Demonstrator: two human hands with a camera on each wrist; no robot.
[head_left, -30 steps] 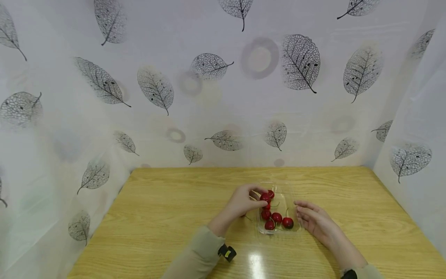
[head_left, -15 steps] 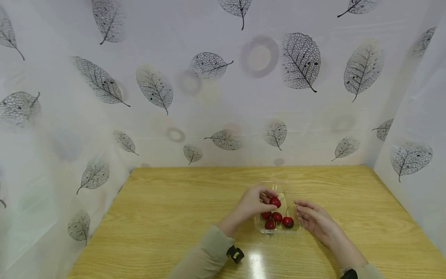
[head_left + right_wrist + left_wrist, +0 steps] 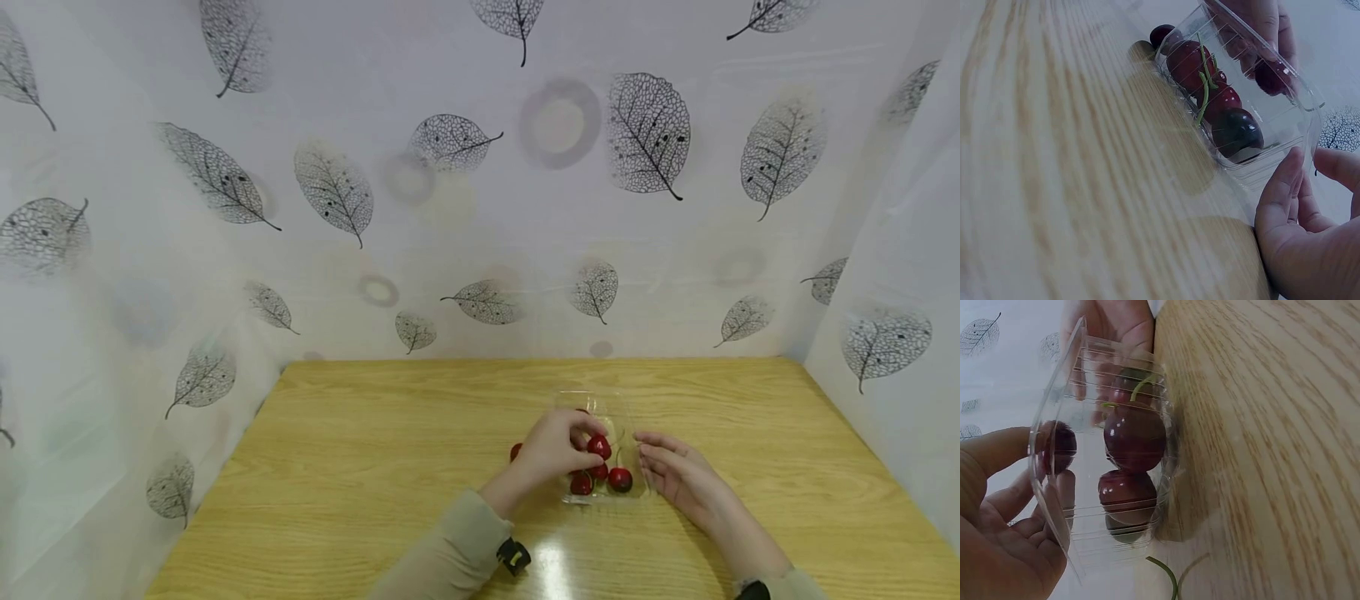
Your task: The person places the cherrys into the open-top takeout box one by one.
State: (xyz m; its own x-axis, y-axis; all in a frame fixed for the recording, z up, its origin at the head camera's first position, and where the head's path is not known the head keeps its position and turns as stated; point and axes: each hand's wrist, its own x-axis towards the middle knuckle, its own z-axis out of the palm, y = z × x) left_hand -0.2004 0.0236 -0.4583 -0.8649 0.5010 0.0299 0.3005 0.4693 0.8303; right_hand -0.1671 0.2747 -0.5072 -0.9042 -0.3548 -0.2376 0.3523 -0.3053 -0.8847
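A clear plastic container [image 3: 611, 406] stands on the table with several dark red cherries in it, one with a stem [image 3: 620, 480] at its front right. My left hand [image 3: 550, 447] reaches over its left side and pinches a cherry [image 3: 598, 447] between thumb and fingers, level with the rim in the left wrist view. My right hand [image 3: 686, 485] rests at the container's right side, fingertips [image 3: 1294, 159] right at the wall and fingers mostly straight. Part of another cherry [image 3: 516, 451] shows on the table, left of the container, partly hidden behind my left hand.
The wooden table [image 3: 390, 433] reaches back to a pale curtain [image 3: 480, 208] with leaf prints, which also hangs at both sides. Black straps [image 3: 513, 556] sit at both wrists, over light sleeves.
My left hand has moved right and a little nearer, now pinching a cherry over the container's middle. The cherry left of the container has come into view. My right hand has stayed still.
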